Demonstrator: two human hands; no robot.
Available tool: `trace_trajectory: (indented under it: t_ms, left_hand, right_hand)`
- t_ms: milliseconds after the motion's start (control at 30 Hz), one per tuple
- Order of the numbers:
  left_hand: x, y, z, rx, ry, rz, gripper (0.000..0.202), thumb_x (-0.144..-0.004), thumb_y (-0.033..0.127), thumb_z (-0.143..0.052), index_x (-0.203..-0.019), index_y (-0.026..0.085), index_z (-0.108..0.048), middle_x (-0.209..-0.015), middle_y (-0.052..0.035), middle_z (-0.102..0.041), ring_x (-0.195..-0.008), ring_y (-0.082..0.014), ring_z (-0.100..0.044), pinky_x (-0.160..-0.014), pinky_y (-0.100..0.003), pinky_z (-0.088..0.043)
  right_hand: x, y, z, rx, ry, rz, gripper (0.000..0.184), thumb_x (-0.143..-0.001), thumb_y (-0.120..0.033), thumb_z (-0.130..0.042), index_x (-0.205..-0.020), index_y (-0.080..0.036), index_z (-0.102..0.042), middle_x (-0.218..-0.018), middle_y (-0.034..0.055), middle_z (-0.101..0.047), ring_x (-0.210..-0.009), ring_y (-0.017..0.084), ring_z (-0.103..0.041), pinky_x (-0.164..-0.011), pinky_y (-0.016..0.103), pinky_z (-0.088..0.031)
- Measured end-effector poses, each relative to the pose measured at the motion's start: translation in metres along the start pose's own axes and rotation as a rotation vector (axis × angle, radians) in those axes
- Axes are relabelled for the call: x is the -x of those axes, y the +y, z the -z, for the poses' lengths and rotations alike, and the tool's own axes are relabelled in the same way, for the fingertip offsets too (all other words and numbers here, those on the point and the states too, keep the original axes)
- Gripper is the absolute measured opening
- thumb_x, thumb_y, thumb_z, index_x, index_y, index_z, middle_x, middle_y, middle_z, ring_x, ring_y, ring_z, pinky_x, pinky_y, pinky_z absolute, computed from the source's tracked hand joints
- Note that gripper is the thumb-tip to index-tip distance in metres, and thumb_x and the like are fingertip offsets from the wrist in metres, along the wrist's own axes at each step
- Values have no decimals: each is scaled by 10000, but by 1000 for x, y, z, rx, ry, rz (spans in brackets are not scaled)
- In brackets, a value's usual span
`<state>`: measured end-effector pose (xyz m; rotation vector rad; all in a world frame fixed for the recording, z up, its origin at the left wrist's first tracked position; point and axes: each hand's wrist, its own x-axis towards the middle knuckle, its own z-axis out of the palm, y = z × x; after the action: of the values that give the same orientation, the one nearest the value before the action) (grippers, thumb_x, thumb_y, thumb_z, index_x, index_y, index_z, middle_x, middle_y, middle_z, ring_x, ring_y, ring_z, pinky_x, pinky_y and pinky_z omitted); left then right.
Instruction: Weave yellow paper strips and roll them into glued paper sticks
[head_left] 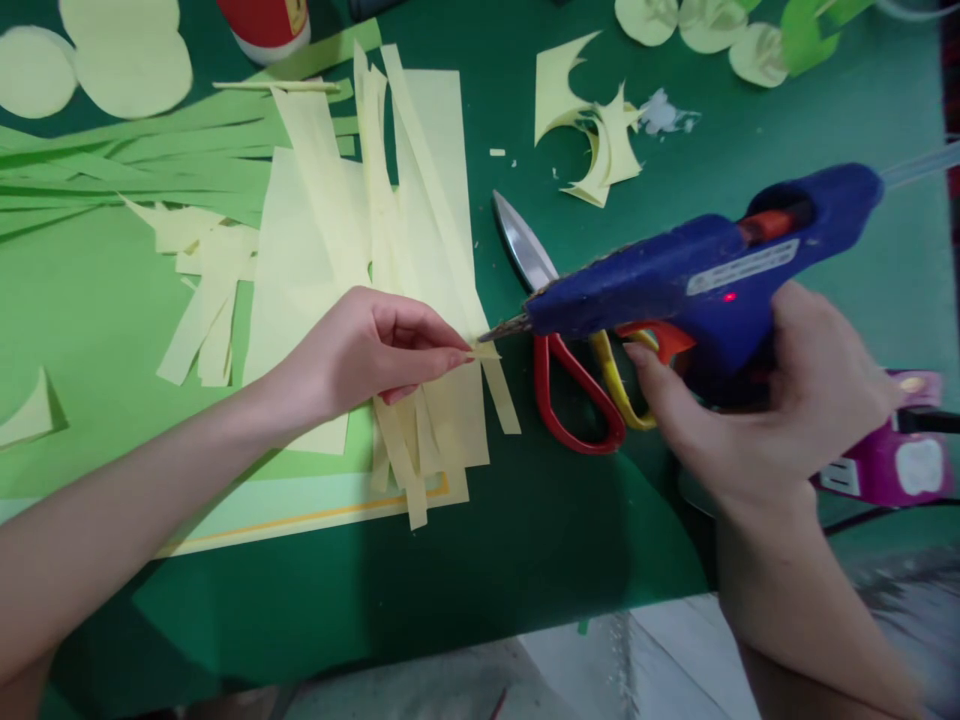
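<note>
My right hand [757,400] grips a blue hot glue gun [645,275] with an orange trigger and a lit red light. Its metal nozzle points left, right by the fingertips of my left hand [382,350]. Those fingers pinch a small pale yellow paper piece [487,350]; whether the nozzle touches it I cannot tell. Beneath my left hand lie pale yellow paper strips [386,230] and sheets [442,130]. Scissors [577,400] with red and yellow handles lie under the glue gun, their blade pointing to the upper left.
Green paper strips [135,165] and pale offcuts [214,290] spread at left. Paper circles [135,65] and a red-and-white container [270,25] stand at the back. Curved scraps [607,140] lie beyond the scissors. A purple power strip [911,450] with a black plug sits at right.
</note>
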<state>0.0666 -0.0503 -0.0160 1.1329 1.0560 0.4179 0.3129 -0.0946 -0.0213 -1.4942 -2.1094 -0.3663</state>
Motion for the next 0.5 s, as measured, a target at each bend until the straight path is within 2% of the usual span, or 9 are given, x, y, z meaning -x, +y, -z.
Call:
trace_trajectory:
  t_ms: [133, 333, 500]
  left_hand:
    - [0, 0, 0, 3, 5, 17, 86, -692, 130, -647, -679, 181, -715, -508, 12, -602, -358, -41, -425, -315, -149, -314]
    - [0, -2, 1, 34, -15, -12, 97, -694, 132, -638, -678, 192, -712, -503, 18, -596, -362, -43, -427, -315, -146, -303]
    - [1, -2, 1, 12, -13, -11, 98, -698, 132, -636, -680, 191, -712, -496, 17, -594, -355, -46, -431, -315, -153, -303]
  right_hand:
    - [0, 1, 0, 25, 39, -2, 382, -646, -344, -650, -982, -184, -565, -623, 9, -460, -495, 124, -393, -437, 249, -344]
    - [0, 0, 2, 11, -15, 20, 376, -651, -304, -643, -994, -177, -556, -687, 41, -523, -577, 162, -492, -497, 272, -414]
    - [-3, -2, 0, 32, 14, 7, 320, -643, -337, -644, -908, -174, -568, -595, -2, -419, -477, 109, -362, -422, 240, -336]
